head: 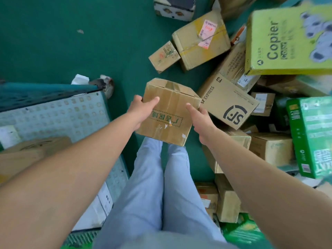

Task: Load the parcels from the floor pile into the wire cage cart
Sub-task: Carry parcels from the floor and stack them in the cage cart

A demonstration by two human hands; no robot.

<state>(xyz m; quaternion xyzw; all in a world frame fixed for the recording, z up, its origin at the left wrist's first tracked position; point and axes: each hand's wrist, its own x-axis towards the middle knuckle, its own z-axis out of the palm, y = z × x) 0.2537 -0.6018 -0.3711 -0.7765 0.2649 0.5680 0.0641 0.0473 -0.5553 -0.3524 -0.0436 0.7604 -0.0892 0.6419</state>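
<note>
Box in hand: we hold a brown cardboard box (168, 112) up off the green floor (71, 42), out in front of our legs, tilted, green printed characters on its near face.
Left hand: our left hand (142, 109) grasps the box's left side, thumb laid across the top face.
Right hand: our right hand (199, 115) grasps the right side, thumb on top, fingers hidden behind the edge.
Position: the box hangs between the cart on our left and the pile on our right, touching neither as far as we can tell.
Cart: the cage cart (59, 112) stands at left, its side panel perforated; a brown parcel (27, 155) sits inside, blurred.
Pile: the parcels lie heaped on the floor at right; nearest the held box is the SF Express carton (228, 103), with a yellow-green copier paper box (287, 42) above it and a green box (312, 137) at far right.
Strays: a small brown box (164, 56) sits just beside a larger taped box (200, 40).
</note>
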